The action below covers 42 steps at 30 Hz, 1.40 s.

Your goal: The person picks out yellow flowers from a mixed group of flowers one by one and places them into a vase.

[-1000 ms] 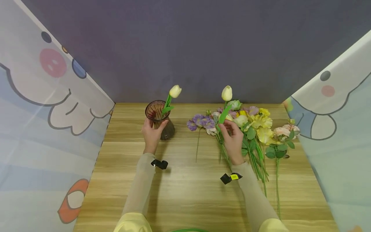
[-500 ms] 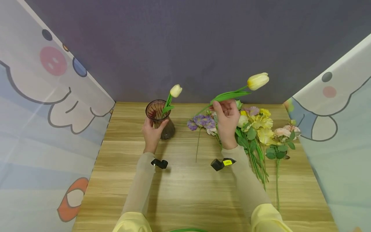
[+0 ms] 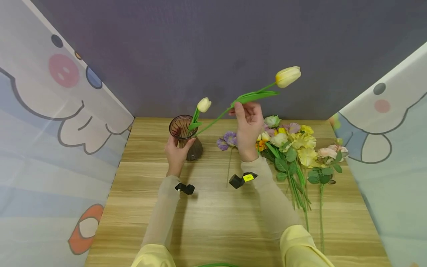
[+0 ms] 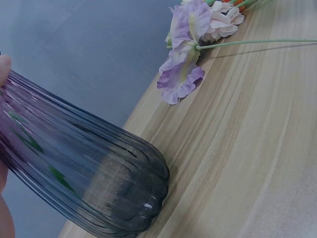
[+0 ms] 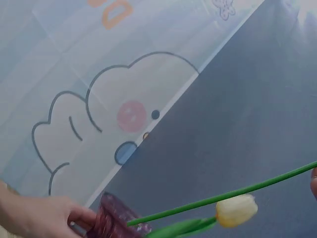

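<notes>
My left hand (image 3: 176, 155) grips the neck of a ribbed purple-grey glass vase (image 3: 194, 150), which stands at the table's back left. One white tulip (image 3: 204, 105) leans out of the vase's mouth to the right. My right hand (image 3: 249, 128) pinches a second white tulip (image 3: 288, 77) by its green stem near the leaves. This tulip is tilted, bloom up to the right, its stem slanting down towards the vase. In the right wrist view the stem's lower end (image 5: 136, 221) is at the vase's rim; I cannot tell whether it is inside.
A purple flower (image 3: 230, 139) lies right of the vase. Further right is a heap of mixed artificial flowers (image 3: 297, 142), stems towards me. A pale pink rose stem (image 3: 321, 207) lies at the far right. A dark wall (image 3: 213, 55) rises behind the wooden table (image 3: 207, 222).
My right hand has lifted the second tulip from over the flower heap, tipped it sideways and carried it left towards the vase. The left hand has kept its hold on the vase.
</notes>
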Each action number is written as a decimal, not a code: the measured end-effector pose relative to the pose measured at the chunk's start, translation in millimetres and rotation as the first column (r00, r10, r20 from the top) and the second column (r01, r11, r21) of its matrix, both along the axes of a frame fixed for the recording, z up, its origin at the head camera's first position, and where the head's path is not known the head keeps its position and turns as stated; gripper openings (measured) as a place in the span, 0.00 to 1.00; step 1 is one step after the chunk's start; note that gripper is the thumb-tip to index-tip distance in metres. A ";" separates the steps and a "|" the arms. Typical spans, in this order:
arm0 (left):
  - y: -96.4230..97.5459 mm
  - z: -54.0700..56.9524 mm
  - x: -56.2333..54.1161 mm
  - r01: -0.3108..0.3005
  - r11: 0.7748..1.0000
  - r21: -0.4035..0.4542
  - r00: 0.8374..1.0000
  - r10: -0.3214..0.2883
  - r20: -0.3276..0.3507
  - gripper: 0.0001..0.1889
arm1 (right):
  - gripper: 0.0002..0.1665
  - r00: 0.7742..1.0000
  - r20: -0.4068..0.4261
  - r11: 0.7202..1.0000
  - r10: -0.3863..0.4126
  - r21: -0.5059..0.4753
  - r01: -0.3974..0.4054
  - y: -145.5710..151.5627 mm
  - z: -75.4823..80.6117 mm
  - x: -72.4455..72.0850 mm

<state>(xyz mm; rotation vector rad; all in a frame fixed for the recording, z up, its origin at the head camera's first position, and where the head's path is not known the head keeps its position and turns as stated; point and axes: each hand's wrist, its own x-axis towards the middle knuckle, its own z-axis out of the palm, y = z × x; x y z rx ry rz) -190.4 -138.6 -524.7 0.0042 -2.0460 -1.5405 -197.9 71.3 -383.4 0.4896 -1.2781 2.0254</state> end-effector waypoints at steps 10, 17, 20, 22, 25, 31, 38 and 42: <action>-8.9 -12.8 -5.1 -0.007 1.000 -0.004 1.000 0.007 -0.007 0.30 | 0.08 0.976 0.215 0.918 -0.019 0.390 -0.068 -19.2 -19.2 -8.3; -7.8 -14.3 -4.2 -0.008 0.999 -0.043 1.000 0.008 -0.004 0.31 | 0.21 0.922 0.378 0.511 -0.087 0.811 -0.285 -29.9 -79.4 12.1; -7.0 -13.9 -3.7 0.000 0.999 -0.035 1.000 0.000 -0.002 0.32 | 0.25 0.901 0.428 0.470 -0.068 0.810 -0.350 -27.7 -105.1 28.6; -6.6 -13.3 -3.2 0.001 1.000 -0.028 1.000 -0.001 0.000 0.32 | 0.24 0.890 0.451 0.453 -0.065 0.808 -0.377 -23.5 -120.3 39.0; -6.1 -12.5 -2.7 -0.002 1.000 -0.024 1.000 0.003 0.008 0.32 | 0.21 0.878 0.472 0.438 -0.081 0.808 -0.394 -13.5 -138.4 51.4; -5.3 -11.3 -2.5 -0.006 1.000 -0.020 1.000 0.006 0.002 0.32 | 0.18 0.851 0.503 0.452 -0.150 0.800 -0.393 18.5 -161.1 69.1; -6.1 -12.3 -3.7 0.007 1.000 0.029 1.000 -0.007 -0.006 0.32 | 0.14 0.878 0.402 0.500 -0.259 0.834 -0.234 59.1 -182.8 79.8; -2.8 -6.2 -0.9 0.012 0.999 0.049 1.000 -0.012 -0.005 0.33 | 0.10 0.889 0.336 0.544 -0.312 0.830 -0.123 82.9 -193.5 83.2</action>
